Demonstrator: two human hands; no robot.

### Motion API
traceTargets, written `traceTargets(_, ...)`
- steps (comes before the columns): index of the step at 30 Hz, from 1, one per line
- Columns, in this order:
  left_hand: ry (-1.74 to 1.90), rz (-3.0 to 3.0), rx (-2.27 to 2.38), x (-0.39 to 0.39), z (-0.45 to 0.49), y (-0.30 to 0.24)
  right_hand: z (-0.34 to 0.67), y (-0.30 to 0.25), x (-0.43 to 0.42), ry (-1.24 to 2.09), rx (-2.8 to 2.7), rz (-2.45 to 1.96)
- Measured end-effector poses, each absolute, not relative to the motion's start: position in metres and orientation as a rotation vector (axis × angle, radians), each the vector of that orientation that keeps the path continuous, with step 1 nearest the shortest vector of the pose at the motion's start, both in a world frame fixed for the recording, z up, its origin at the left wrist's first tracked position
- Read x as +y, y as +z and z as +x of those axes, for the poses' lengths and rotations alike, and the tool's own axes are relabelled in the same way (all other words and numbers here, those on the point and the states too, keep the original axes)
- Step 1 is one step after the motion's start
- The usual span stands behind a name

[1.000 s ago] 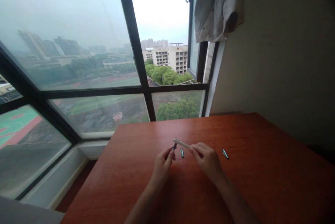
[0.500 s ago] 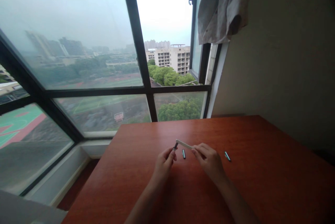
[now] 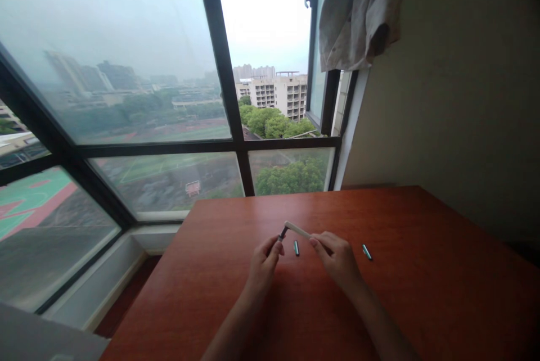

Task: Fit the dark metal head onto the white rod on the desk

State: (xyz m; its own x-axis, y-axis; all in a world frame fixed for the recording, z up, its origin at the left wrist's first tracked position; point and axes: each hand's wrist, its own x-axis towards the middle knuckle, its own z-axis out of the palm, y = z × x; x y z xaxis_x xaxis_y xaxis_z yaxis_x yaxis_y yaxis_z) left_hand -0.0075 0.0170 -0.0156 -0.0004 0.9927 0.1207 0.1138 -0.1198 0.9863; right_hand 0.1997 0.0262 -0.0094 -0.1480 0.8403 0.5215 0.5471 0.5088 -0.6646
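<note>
Both my hands hover over a reddish-brown wooden table [image 3: 422, 271]. My right hand [image 3: 336, 260] is closed around one end of a slim cream-coloured stick-like piece [image 3: 297, 230], which points up and to the left. My left hand [image 3: 264, 265] pinches a small dark piece [image 3: 282, 233] with thumb and forefinger, right at the cream piece's far tip. A short dark-green cylinder [image 3: 296, 247] lies on the table between my hands. A second one [image 3: 367, 252] lies to the right of my right hand.
The table stands in a corner between a large dark-framed window [image 3: 219, 96] ahead and a plain wall [image 3: 455, 85] on the right. A pale cloth [image 3: 358, 7] hangs at the window's top right. Low at the left lies the window ledge [image 3: 105, 288].
The hands have barely moved. The cream piece's tip is raised slightly, and the dark piece in my left fingers stays at that tip. The camera shifted a little.
</note>
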Motion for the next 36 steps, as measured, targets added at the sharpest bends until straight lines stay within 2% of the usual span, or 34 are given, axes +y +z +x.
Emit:
traceTargets(26, 1.232, 1.507, 1.232, 0.0144, -0.0059, -0.0115, 0.201, -0.0097, 0.0275, 0.461, -1.876, -1.188)
traceTargets(36, 1.301, 1.357, 1.21, 0.0184, -0.0135, -0.008, 0.2041, -0.0107, 0.0301, 0.424, -1.878, -1.198)
